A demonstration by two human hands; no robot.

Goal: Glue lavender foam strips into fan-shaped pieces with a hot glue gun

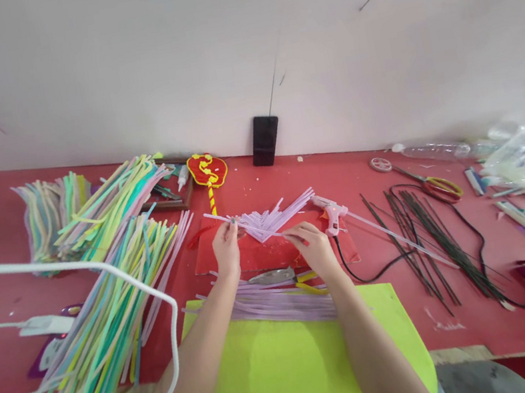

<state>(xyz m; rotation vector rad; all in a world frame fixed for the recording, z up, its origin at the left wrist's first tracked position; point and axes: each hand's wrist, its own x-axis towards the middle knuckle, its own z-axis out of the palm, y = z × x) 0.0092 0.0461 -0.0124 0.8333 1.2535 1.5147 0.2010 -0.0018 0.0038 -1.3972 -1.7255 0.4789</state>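
Note:
A lilac pipe cleaner stretches between my two hands. My left hand pinches it near its left part, and the fingers of my right hand are closed on its right end. Just behind it, a V-shaped piece of interlaced lilac pipe cleaners lies on a red board. Pliers with yellow handles lie in front of the board, by a row of loose lilac pipe cleaners on a yellow-green sheet. A pink glue gun rests right of the woven piece.
Bundles of coloured pipe cleaners fill the left, with a white cable crossing in front. A phone leans on the wall behind a red-and-yellow fan-shaped piece. Dark wire stems, scissors and plastic bottles lie right.

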